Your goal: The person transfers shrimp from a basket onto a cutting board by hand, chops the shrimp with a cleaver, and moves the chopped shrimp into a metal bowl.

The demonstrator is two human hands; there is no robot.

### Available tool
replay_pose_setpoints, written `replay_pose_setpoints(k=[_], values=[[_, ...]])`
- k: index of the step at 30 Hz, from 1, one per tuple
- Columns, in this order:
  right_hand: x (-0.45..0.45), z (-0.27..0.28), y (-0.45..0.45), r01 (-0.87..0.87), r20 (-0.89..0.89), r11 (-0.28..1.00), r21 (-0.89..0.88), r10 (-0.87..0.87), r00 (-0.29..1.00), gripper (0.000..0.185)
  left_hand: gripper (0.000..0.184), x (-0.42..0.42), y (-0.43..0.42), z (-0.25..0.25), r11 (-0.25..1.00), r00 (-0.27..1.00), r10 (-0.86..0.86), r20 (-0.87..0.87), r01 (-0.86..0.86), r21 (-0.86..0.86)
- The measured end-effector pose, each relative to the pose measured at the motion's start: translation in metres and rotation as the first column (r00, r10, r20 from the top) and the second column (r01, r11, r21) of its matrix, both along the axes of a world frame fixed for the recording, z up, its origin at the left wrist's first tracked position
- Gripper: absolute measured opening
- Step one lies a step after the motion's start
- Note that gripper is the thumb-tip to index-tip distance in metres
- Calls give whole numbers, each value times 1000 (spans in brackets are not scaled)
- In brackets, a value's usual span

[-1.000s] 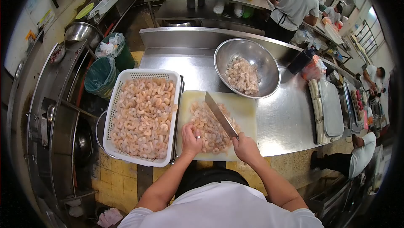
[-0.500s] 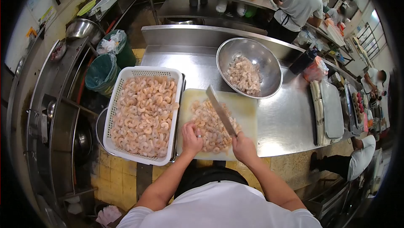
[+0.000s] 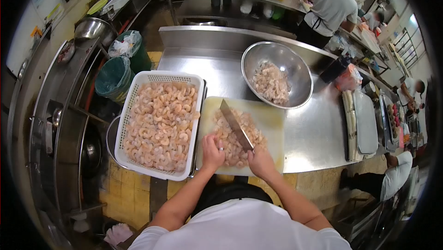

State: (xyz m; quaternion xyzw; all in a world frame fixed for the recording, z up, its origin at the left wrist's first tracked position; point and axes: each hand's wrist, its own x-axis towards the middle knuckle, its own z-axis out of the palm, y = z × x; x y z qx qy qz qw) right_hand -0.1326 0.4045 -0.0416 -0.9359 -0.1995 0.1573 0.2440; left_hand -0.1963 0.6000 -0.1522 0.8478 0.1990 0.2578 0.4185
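My right grip, just below and right of the middle of the frame, is wrapped round the handle of a knife, most of that handle hidden in my fist. The blade slants from there toward the upper left, its far end over the upper part of the cutting board. Beneath it lies the pile of chopped shrimp — spread up and left from my right grip, across the middle of the board.

My left grip sits at the lower left edge of that pile, fingers bent and bunched, a ring on one of them; whether they pinch any pieces I cannot tell. The shrimp lie just to its right, between my two grips and above them in the frame.

Left of the board, near it, stands a white basket heaped with whole shrimp. Above the board, right of the frame's upper middle, a metal bowl holds pale chopped meat — all on a steel tabletop.
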Motion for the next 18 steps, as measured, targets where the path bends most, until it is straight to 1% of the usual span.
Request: replay_pose_setpoints(k=[1,2,5,8,11,14,17,18], values=[[-3,9,0,6,-15,1000,7,-6,1000,31,27,-4,1,0,1000,1000,-10,-2,10,-20],[-4,17,0,21,-7,999,32,-21,1000,31,27,-1,2,0,1000,1000,-6,-1,6,1],[-12,23,3,66,1,997,37,-66,998,32,27,-3,1,-2,999,1000,2,-7,-2,41],[-19,-12,-3,42,-34,999,9,-41,999,32,27,-1,1,-3,999,1000,-13,2,13,50],[-13,13,-6,-6,-31,999,-36,5,1000,31,27,-8,0,-5,999,1000,-14,-19,15,44],[-18,34,-11,37,-14,999,34,-36,999,31,27,-1,1,-2,999,1000,-11,4,11,38],[-18,0,-24,26,-45,999,-39,-27,999,30,27,-2,0,-3,1000,1000,-16,10,16,16],[-10,6,-25,11,-36,999,-30,-12,999,30,27,1,1,-6,1000,1000,-13,11,13,6]])
